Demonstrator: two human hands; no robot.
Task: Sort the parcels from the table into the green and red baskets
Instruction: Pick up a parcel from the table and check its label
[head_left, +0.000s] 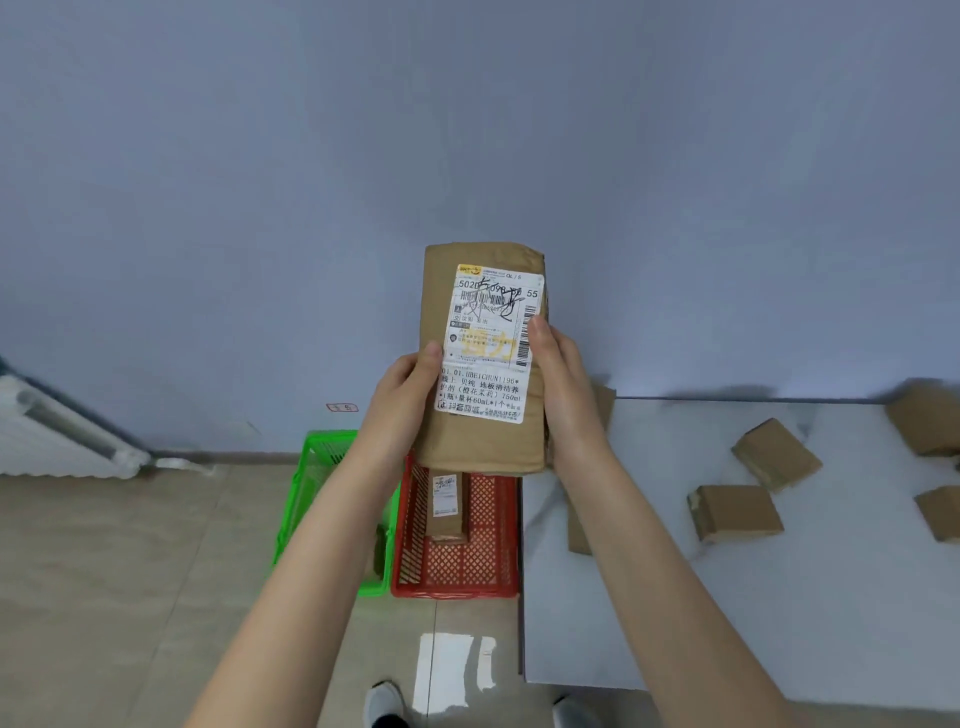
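A tall brown cardboard parcel (480, 441) with a white shipping label is held upright in front of me, above the baskets. My left hand (402, 395) grips its left edge and my right hand (563, 384) grips its right edge. Below it on the floor stand the green basket (311, 499) on the left and the red basket (467, 566) on the right, side by side. A smaller labelled parcel (445, 506) lies in the red basket. A dark item shows in the green basket, mostly hidden by my left arm.
The white table (727, 597) is on my right with several brown parcels, such as one (776, 454) and another (735, 512). A white radiator (57, 436) stands at the left wall. My shoes show at the bottom on the tiled floor.
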